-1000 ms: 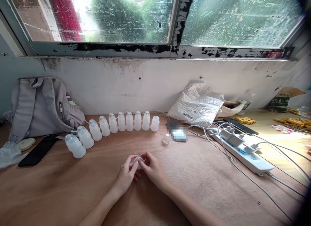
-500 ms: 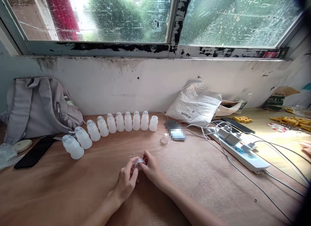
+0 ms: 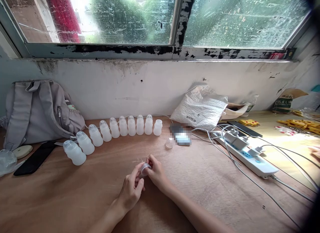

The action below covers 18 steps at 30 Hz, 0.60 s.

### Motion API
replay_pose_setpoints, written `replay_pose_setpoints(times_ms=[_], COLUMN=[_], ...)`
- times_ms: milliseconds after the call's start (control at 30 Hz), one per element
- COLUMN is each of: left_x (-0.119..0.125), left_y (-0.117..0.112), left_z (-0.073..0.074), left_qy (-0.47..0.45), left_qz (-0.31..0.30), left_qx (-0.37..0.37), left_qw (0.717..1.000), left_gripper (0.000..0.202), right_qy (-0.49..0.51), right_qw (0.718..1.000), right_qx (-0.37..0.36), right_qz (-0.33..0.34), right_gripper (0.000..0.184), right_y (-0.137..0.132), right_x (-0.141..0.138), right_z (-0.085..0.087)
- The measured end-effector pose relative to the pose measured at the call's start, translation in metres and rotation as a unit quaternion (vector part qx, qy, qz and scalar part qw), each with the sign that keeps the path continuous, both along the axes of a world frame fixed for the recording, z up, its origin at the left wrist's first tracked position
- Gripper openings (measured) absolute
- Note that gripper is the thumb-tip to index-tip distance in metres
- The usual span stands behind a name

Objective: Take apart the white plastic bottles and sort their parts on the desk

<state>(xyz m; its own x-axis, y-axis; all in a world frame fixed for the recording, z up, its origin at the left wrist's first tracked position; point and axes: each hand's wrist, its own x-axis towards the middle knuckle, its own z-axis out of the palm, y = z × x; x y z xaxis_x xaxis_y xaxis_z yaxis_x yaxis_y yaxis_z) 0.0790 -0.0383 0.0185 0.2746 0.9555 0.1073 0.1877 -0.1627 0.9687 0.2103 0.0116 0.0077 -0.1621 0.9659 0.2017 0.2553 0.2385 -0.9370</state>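
Note:
Both my hands meet low over the wooden table [image 3: 62, 193], pinched round one small clear plastic cap [image 3: 144, 168]. My left hand [image 3: 132, 189] grips it from the near left, fingers curled. My right hand [image 3: 156, 173] pinches it from the right with thumb and fingertips. A curved row of several small translucent white bottles [image 3: 117, 129] stands behind my hands toward the wall; the rightmost bottle [image 3: 158, 127] has no cap. Another loose clear cap [image 3: 169, 145] lies on the table just beyond my right hand.
A grey backpack [image 3: 40, 109] leans at the back left, with a black phone [image 3: 35, 158] in front. A white plastic bag [image 3: 202, 107], a power strip [image 3: 246, 154] with chargers and cables, and yellow pieces [image 3: 303, 124] lie to the right. Another person's fingers [image 3: 315, 150] show at the right edge.
My hands drew slightly nearer to me and tilted the small cap between them, the left hand sliding lower. The view shifted a little right. The bottles stayed put.

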Motion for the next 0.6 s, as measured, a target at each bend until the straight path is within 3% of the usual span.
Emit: replay_pose_setpoints(times_ms=[267,600], left_x=[-0.004,-0.008], left_y=[0.001,0.012], left_z=[0.008,0.008], left_qy=[0.053,0.067], left_qz=[0.007,0.076], left_qx=[0.029,0.025], left_qw=[0.998,0.995], left_gripper=[0.041,0.027], right_qy=[-0.006,-0.034], right_qw=[1.0,0.998], right_qx=[0.013,0.05], right_qz=[-0.002,0.032], right_gripper=[0.014,0.007], right_y=[-0.004,-0.016], right_x=[0.001,-0.001], right_z=[0.006,0.023])
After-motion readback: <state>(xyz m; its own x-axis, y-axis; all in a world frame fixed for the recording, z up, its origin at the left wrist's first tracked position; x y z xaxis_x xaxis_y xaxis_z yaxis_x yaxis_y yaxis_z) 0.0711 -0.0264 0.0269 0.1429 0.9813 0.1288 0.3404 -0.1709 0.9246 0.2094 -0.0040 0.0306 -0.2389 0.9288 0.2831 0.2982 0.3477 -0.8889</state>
